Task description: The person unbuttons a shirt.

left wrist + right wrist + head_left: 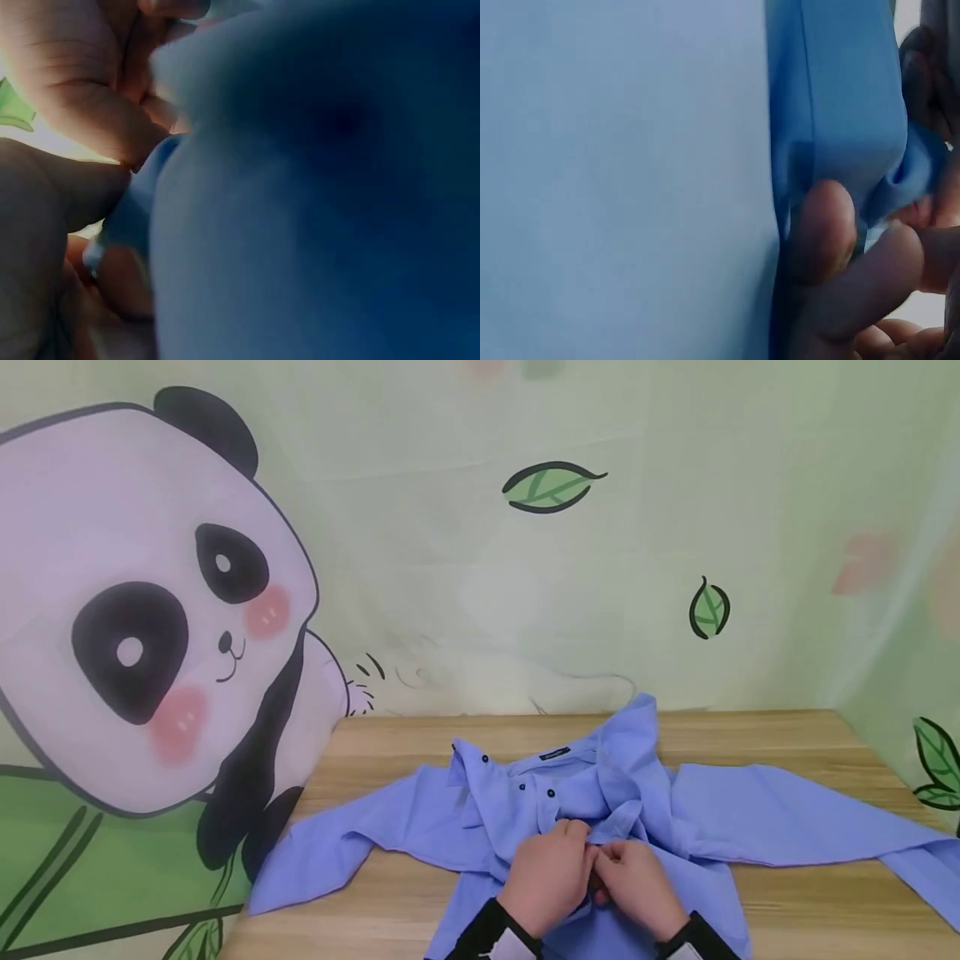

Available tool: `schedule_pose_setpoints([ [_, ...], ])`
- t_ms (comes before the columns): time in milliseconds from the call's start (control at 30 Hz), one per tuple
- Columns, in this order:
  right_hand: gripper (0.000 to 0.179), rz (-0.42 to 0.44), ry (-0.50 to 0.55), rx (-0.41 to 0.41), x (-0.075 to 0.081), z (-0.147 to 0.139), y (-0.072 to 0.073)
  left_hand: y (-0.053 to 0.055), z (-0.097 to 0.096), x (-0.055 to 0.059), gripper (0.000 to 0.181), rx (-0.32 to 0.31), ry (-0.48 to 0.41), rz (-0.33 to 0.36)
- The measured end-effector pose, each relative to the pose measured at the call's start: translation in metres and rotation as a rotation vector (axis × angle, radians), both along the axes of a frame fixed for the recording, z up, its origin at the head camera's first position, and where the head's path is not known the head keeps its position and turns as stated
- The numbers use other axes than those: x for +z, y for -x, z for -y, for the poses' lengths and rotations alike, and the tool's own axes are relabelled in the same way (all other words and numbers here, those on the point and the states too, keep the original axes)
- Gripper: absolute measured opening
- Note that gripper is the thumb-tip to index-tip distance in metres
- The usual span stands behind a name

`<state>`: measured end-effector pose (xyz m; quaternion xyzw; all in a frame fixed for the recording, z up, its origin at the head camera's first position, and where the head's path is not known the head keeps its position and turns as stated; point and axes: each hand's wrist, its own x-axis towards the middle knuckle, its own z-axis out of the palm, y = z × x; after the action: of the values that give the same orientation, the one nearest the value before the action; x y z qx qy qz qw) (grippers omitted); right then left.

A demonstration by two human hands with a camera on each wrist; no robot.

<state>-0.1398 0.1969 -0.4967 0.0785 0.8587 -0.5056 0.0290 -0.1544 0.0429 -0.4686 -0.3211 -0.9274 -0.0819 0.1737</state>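
Observation:
A blue button-up shirt point(480, 827) lies front up with its sleeves spread out to both sides. Dark buttons point(551, 793) show near its collar point(630, 735). At the middle of the shirt front, my left hand point(546, 875) and right hand point(637, 883) meet, fingertips together. Both pinch the front edge of the shirt, whose blue cloth point(225, 225) fills much of the left wrist view. In the right wrist view, curled fingers point(862, 285) grip beside the stitched placket point(855, 90). Whatever sits between the fingertips is hidden.
Under the shirt is a wooden table point(810, 739). The left sleeve point(337, 843) reaches the table's left edge, and the other sleeve point(810, 818) runs out to the right. Behind hangs a green cloth backdrop point(420, 568) with a panda and leaves printed on it.

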Motion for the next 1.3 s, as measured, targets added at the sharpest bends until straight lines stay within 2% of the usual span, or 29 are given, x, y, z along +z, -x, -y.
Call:
schedule_pose_setpoints([
  [100,0.036,0.029,0.053,-0.009,-0.002,-0.002,0.001,-0.002,0.0,-0.002,0.027,0.089,0.038,-0.038],
  [167,0.035,0.028,0.079,-0.002,-0.003,-0.004,0.001,-0.003,0.001,0.0,0.029,0.113,0.04,0.005],
  [233,0.033,0.027,0.11,-0.003,-0.003,-0.004,0.0,-0.002,0.002,0.001,0.023,0.092,-0.005,0.068],
  [300,0.034,0.036,0.175,-0.022,-0.003,-0.004,0.0,-0.001,0.004,0.003,0.022,0.029,-0.104,0.164],
  [400,0.034,0.043,0.275,-0.098,-0.003,-0.004,-0.001,0.002,0.006,0.005,0.031,-0.058,-0.315,0.346],
  [467,0.032,0.022,0.302,-0.146,-0.001,-0.005,-0.003,0.004,0.006,0.006,0.036,-0.069,-0.433,0.451],
  [533,0.026,-0.041,0.256,-0.155,0.002,-0.004,-0.005,0.006,0.007,0.006,0.037,-0.054,-0.497,0.504],
  [633,0.016,-0.264,0.065,-0.098,0.006,-0.003,-0.01,0.007,0.008,0.005,0.036,-0.017,-0.51,0.517],
  [700,0.011,-0.428,-0.064,-0.062,0.006,-0.001,-0.012,0.007,0.01,0.004,0.03,-0.004,-0.498,0.491],
  [767,0.006,-0.534,-0.155,-0.057,0.007,0.001,-0.013,0.008,0.011,0.004,0.024,0.002,-0.486,0.449],
  [833,0.006,-0.502,-0.124,-0.053,0.009,0.001,-0.013,0.009,0.011,0.004,0.019,0.006,-0.478,0.39],
  [967,0.02,-0.308,-0.046,-0.078,0.013,-0.001,-0.012,0.009,0.009,0.004,0.019,0.028,-0.484,0.32],
  [1033,0.021,-0.279,-0.073,-0.085,0.013,-0.003,-0.013,0.008,0.008,0.003,0.018,0.041,-0.485,0.304],
  [1100,0.018,-0.329,-0.155,-0.081,0.012,-0.002,-0.014,0.007,0.008,0.002,0.018,0.059,-0.479,0.294],
  [1200,0.01,-0.462,-0.293,-0.067,0.009,0.001,-0.015,0.005,0.008,0.001,0.024,0.096,-0.478,0.279],
  [1300,0.007,-0.612,-0.443,-0.073,0.007,0.005,-0.015,0.005,0.007,0.0,0.03,0.13,-0.474,0.235],
])
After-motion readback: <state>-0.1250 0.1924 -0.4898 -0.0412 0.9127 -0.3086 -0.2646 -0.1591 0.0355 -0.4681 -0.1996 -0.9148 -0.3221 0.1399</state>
